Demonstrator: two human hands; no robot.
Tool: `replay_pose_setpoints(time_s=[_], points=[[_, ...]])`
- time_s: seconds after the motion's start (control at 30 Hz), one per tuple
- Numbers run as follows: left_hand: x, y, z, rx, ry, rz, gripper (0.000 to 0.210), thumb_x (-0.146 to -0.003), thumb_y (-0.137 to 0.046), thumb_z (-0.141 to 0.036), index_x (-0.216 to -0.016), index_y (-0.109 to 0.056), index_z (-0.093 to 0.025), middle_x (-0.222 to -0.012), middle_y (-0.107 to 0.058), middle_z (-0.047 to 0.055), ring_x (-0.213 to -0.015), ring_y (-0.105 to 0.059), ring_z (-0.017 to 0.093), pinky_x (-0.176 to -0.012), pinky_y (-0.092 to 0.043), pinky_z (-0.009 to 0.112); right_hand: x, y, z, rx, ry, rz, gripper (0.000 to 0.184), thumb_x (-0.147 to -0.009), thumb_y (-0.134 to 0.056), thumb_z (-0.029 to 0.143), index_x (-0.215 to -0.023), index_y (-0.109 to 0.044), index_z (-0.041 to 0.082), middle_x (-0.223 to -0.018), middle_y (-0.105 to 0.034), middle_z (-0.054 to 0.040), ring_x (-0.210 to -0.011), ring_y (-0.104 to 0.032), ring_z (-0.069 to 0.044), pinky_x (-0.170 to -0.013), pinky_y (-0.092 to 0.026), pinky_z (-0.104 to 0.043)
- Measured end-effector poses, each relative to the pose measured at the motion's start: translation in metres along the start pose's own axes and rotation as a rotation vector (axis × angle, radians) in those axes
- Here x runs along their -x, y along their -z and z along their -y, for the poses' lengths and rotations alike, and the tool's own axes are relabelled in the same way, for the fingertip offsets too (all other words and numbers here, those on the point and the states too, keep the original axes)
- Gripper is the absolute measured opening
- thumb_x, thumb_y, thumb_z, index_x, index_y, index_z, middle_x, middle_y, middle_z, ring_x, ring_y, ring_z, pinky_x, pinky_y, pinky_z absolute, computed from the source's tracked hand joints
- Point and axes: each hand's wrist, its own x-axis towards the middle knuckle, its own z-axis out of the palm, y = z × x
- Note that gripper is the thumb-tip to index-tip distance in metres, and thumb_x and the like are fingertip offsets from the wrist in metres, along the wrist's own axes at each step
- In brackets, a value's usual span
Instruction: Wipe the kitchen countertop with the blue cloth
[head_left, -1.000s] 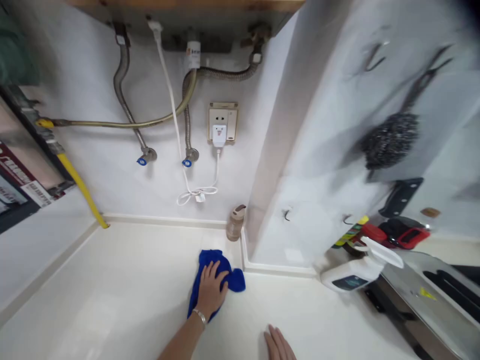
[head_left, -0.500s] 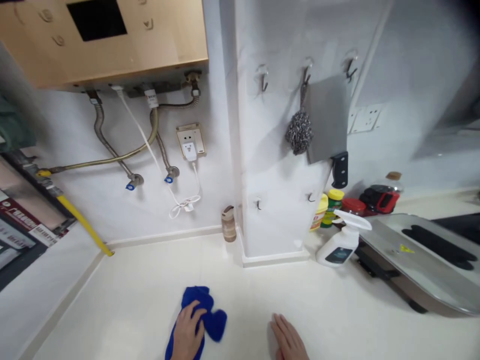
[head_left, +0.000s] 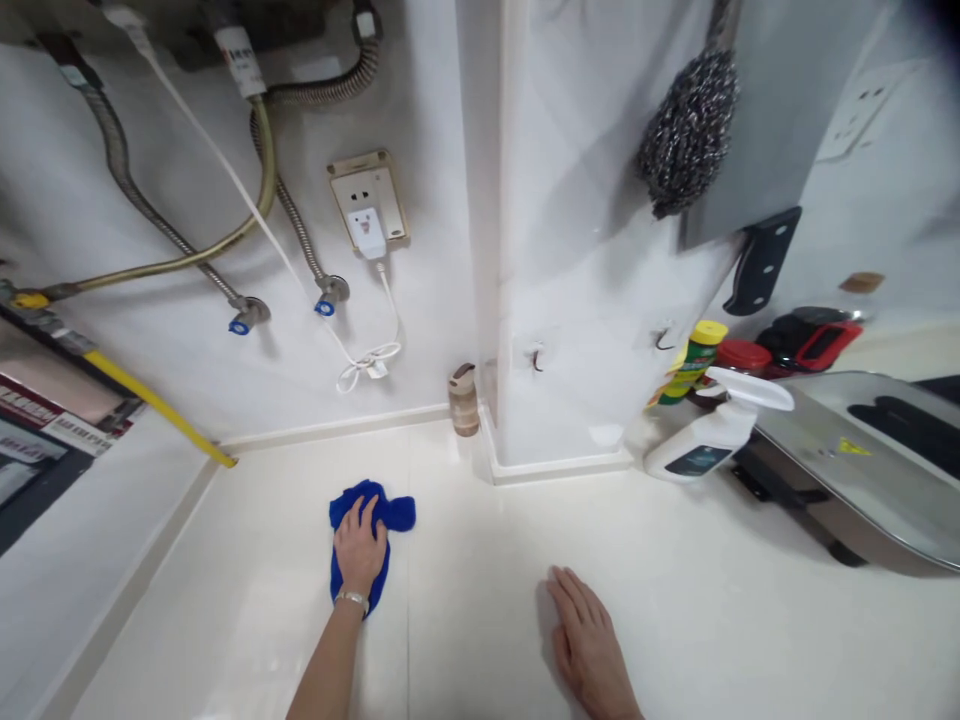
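Note:
A bunched blue cloth (head_left: 397,513) lies on the white countertop (head_left: 465,620). My left hand (head_left: 360,545), with a bracelet at the wrist, grips it from above, pressing it down with bent, slightly parted fingers. Parts of the cloth stick out beyond the fingertips and beside the palm. Further right, my right hand (head_left: 589,635) rests low over the bare countertop, fingers stretched out and side by side, holding nothing. A small brown bottle (head_left: 463,402) stands upright against the wall corner, ahead of both hands.
A white spray bottle (head_left: 705,440) and a large electric pan (head_left: 862,500) stand at the right. Steel wool (head_left: 690,135) and a cleaver (head_left: 765,265) hang on the pillar (head_left: 585,390). A yellow pipe (head_left: 157,405) meets the counter at left, below hoses and a plugged socket (head_left: 371,205).
My left hand has slid the blue cloth forward and left across the countertop. My right hand still lies flat. The view has tipped down and come closer to the wall.

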Motion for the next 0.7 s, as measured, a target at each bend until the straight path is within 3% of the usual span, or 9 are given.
replay_pose_setpoints(time_s=[0.2,0.37,0.53,0.7], points=[[-0.029,-0.028,-0.041,0.045,-0.079,0.049,0.044,-0.097,-0.046,-0.028,-0.137,-0.061,-0.021,-0.154,-0.049,0.018,-0.143,-0.040,0.041,-0.111,-0.037,0.061,-0.003,0.002,0.003,-0.001,-0.033,-0.014,0.063,-0.083,-0.041,0.005,-0.145,-0.042,0.018,-0.150,-0.049,-0.0115,-0.143,-0.039,-0.027,-0.113,-0.041,-0.049],[-0.033,-0.041,-0.103,0.154,-0.239,0.142,0.044,-0.096,-0.050,-0.029,-0.138,-0.061,-0.022,-0.157,-0.044,0.016,-0.147,-0.035,0.041,-0.116,-0.032,0.062,-0.008,0.005,0.006,-0.019,-0.047,-0.022,0.061,-0.083,-0.041,0.005,-0.143,-0.045,0.017,-0.148,-0.051,-0.0117,-0.142,-0.040,-0.027,-0.113,-0.041,-0.050],[0.018,-0.029,-0.164,0.277,-0.465,0.251,0.045,-0.094,-0.057,-0.030,-0.139,-0.058,-0.032,-0.161,-0.041,0.005,-0.150,-0.032,0.033,-0.122,-0.030,0.057,-0.008,0.007,0.007,-0.060,-0.076,-0.014,0.066,-0.082,-0.041,0.006,-0.147,-0.044,0.018,-0.151,-0.048,-0.0112,-0.143,-0.038,-0.027,-0.115,-0.040,-0.051],[0.099,0.008,-0.173,0.396,-0.654,0.392,0.051,-0.093,-0.059,-0.032,-0.144,-0.052,-0.034,-0.165,-0.033,0.003,-0.153,-0.026,0.032,-0.122,-0.029,0.060,-0.008,0.007,0.005,-0.127,-0.088,-0.054,0.069,-0.087,-0.039,0.008,-0.155,-0.032,0.019,-0.149,-0.049,-0.0130,-0.140,-0.042,-0.028,-0.113,-0.042,-0.053]])
